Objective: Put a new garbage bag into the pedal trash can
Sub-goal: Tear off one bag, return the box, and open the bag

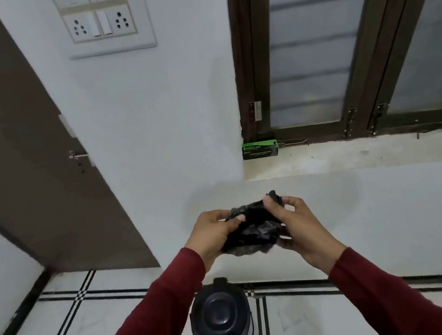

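Head view: I see my two hands on one crumpled black garbage bag (254,227), the left grip (215,234) and right grip (297,226) both clenched on it. One pedal trash can (222,323), lid shut, stands on the floor below the grips.

Two forearms enter from the lower edge of the head view, each covered by a long, dark red sleeve of plain, smooth fabric. The left sleeve (152,322) and the right sleeve (381,295) both end at the wrist in a straight cuff. No pattern, logo or seam marking is discernible. The bare left hand (213,234) and bare right hand (299,224) carry no gloves, rings or watch.
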A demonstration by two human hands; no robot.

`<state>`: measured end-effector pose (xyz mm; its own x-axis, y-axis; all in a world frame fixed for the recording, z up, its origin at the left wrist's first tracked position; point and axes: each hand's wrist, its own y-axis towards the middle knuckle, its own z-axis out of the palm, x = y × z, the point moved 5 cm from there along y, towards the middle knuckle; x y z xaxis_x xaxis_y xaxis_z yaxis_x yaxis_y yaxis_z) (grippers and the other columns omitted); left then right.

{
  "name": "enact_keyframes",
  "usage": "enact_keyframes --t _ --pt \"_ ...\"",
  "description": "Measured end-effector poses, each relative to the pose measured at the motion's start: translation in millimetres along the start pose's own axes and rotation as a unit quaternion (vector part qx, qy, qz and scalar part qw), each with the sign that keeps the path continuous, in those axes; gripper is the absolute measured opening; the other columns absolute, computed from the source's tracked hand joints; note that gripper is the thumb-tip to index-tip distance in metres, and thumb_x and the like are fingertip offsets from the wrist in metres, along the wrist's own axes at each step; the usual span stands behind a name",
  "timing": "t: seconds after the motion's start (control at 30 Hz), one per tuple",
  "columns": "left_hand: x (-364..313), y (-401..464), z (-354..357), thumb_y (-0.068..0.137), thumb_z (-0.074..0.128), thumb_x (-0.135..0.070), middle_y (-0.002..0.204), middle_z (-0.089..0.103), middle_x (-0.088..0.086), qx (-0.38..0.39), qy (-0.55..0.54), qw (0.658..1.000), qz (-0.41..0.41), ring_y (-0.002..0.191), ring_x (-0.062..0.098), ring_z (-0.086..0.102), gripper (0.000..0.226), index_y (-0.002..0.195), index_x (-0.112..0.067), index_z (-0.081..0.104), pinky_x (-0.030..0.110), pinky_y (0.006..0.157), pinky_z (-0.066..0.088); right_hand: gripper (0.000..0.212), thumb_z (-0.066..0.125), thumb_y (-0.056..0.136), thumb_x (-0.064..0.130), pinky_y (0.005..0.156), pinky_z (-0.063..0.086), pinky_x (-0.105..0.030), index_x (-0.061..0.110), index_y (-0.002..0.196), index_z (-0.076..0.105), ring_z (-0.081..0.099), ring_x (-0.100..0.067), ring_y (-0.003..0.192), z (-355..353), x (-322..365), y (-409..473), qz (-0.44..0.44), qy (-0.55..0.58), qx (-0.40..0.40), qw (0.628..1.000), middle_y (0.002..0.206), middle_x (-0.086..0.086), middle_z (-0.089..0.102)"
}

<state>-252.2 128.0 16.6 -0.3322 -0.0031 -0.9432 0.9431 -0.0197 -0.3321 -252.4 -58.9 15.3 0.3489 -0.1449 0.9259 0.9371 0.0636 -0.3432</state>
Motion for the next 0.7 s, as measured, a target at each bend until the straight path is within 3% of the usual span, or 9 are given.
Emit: enact_keyframes --t 0.1,0.17,0.3,0.37,0.43,0.5,0.6,0.63,0.7 --pt "24.3 -19.7 -13.6 0.094 0.074 -0.032 0.1 0.078 0.015 -0.109 0.026 0.993 0.021 0.088 0.03 0.076 0.027 0.112 -0.012 0.071 0.046 0.077 0.065 0.045 0.08 0.087 0.02 0.073 0.06 -0.034 0.025 0.121 0.052 0.074 -0.025 0.099 19.6 -26.5 -26.3 0.026 0.003 0.074 0.997 0.118 -0.009 0.071" --pt "42.5 -39.1 -21.3 0.093 0.072 -0.041 0.102 0.076 0.013 -0.151 0.061 0.987 0.02 0.092 0.03 0.075 0.028 0.111 -0.02 0.065 0.048 0.08 0.064 0.048 0.077 0.087 0.007 0.067 0.06 -0.032 0.021 0.126 0.052 0.074 -0.027 0.099 25.9 -45.2 -37.6 0.031 0.01 0.05 0.998 0.117 -0.012 0.07" --pt "77.2 -79.5 -43.3 0.096 0.068 -0.039 0.084 0.073 0.005 -0.177 0.162 0.97 0.032 0.079 0.025 0.073 0.009 0.099 -0.032 0.066 0.037 0.066 0.062 0.034 0.077 0.089 0.019 0.054 0.054 -0.026 0.019 0.118 0.059 0.073 -0.019 0.074 38.1 -73.5 -62.3 0.043 -0.003 -0.029 0.999 0.102 -0.012 0.076" --pt "94.1 -88.6 -58.5 0.095 0.067 -0.043 0.07 0.071 -0.004 -0.176 0.186 0.967 0.004 0.07 0.021 0.069 0.024 0.083 -0.024 0.074 0.038 0.069 0.062 0.028 0.077 0.089 0.025 0.055 0.055 -0.028 0.014 0.111 0.063 0.072 -0.021 0.069 45.1 -83.2 -71.3 0.035 -0.035 -0.048 0.998 0.096 -0.014 0.078" --pt "105.0 -94.5 -74.7 0.096 0.067 -0.044 0.067 0.069 -0.003 -0.184 0.113 0.976 -0.026 0.065 0.02 0.063 0.032 0.076 -0.02 0.074 0.03 0.062 0.057 0.026 0.076 0.089 0.032 0.059 0.06 -0.033 0.012 0.103 0.067 0.073 -0.025 0.067 52.5 -91.5 -77.7 0.029 -0.081 -0.054 0.995 0.093 -0.016 0.079" --pt "111.7 -100.4 -87.7 0.101 0.063 -0.038 0.078 0.073 0.005 -0.18 -0.037 0.98 -0.078 0.07 0.02 0.066 0.03 0.086 -0.014 0.075 0.025 0.057 0.055 0.029 0.074 0.088 0.044 0.065 0.063 -0.036 0.016 0.096 0.071 0.075 -0.027 0.074 61.8 -99.3 -79.5 0.017 -0.204 -0.035 0.978 0.092 -0.011 0.078" --pt "123.4 -107.7 -108.2 0.104 0.059 -0.036 0.103 0.078 0.014 -0.15 -0.179 0.959 -0.163 0.094 0.029 0.073 0.03 0.108 -0.009 0.074 0.038 0.069 0.062 0.036 0.067 0.087 0.06 0.085 0.053 -0.027 0.027 0.098 0.079 0.066 -0.017 0.096 88.7 -108.1 -77.1 -0.066 -0.481 -0.008 0.874 0.103 0.002 0.068" --pt "125.6 -109.3 -116.9 0.104 0.059 -0.035 0.104 0.078 0.016 -0.152 -0.186 0.956 -0.168 0.096 0.03 0.073 0.031 0.109 -0.009 0.074 0.04 0.07 0.062 0.037 0.068 0.086 0.06 0.09 0.049 -0.026 0.029 0.1 0.08 0.061 -0.014 0.101 101.1 -107.3 -77.9 -0.096 -0.492 -0.024 0.865 0.109 0.004 0.061" --pt "127.8 -111.1 -141.5 0.105 0.058 -0.029 0.101 0.079 0.015 -0.148 -0.178 0.96 -0.158 0.092 0.029 0.074 0.027 0.109 -0.008 0.074 0.037 0.065 0.061 0.033 0.07 0.084 0.059 0.091 0.047 -0.022 0.032 0.101 0.078 0.062 -0.01 0.101 132.7 -104.1 -83.7 -0.141 -0.427 -0.055 0.892 0.11 0.005 0.06"
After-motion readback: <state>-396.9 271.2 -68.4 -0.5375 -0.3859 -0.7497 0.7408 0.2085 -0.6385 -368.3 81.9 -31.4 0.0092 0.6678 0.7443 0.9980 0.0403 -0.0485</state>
